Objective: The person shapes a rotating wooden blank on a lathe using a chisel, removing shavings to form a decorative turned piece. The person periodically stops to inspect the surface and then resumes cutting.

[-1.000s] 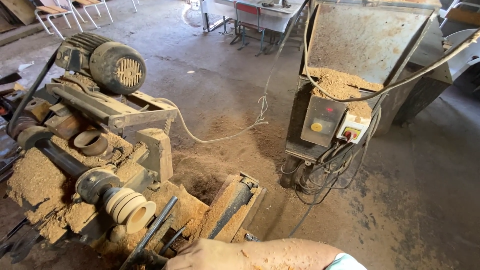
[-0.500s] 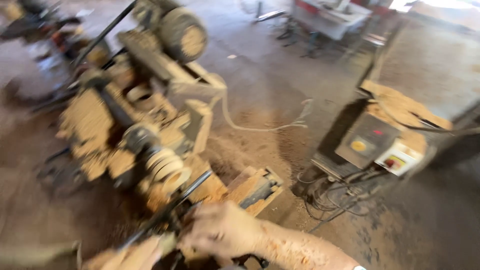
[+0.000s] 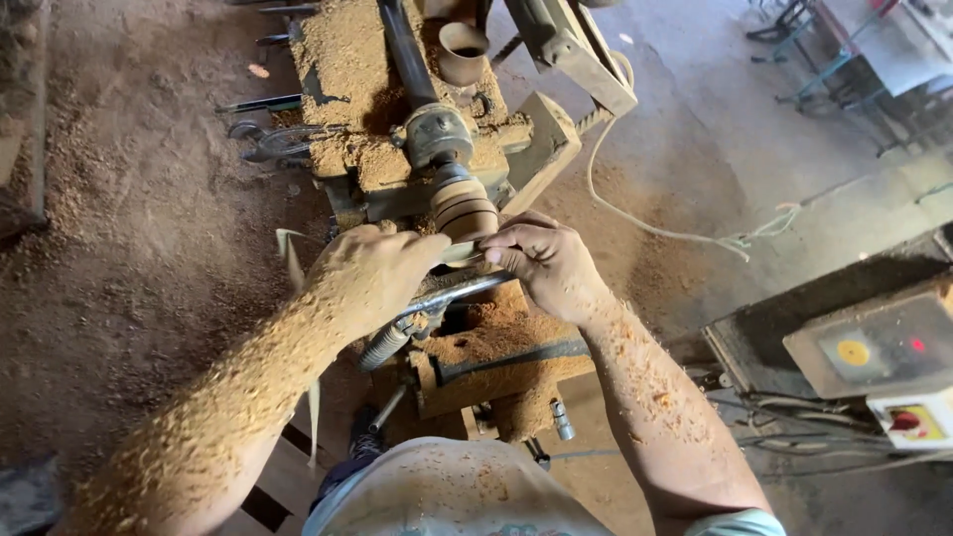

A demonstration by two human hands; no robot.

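A: What is counted, from left to right?

B: Sawdust [image 3: 149, 248] is spread over the floor at the left. A few loose tools [image 3: 268, 139] are laid beside the lathe [image 3: 397, 119], though their number cannot be told exactly. One lathe is seen, one workpiece [image 3: 465, 203] is mounted on it, and one cup [image 3: 463, 52] is set on its bed further up. One cable [image 3: 655, 223] is trailed across the floor to the right. One control box [image 3: 874, 347] is placed at the far right; two round buttons are seen on it, one yellow and one red, and a second small switch unit is fixed just below.

A: And the hands?

B: Two hands are seen, both coated in wood dust. The left hand [image 3: 372, 273] is brought in from the lower left, forearm stretched upward, fingers curled shut around a tool [image 3: 452, 293] whose metal shaft is seen between the hands. The right hand [image 3: 546, 263] is brought in from the lower right, wrist bent inward, fingers folded down and pressed on the front of the tool, just beside the workpiece.

A: Where is the workpiece held?

B: It is kept on the spindle, directly above both hands. Whether it is touched by the tool's tip cannot be told, since the tip is hidden by the fingers.
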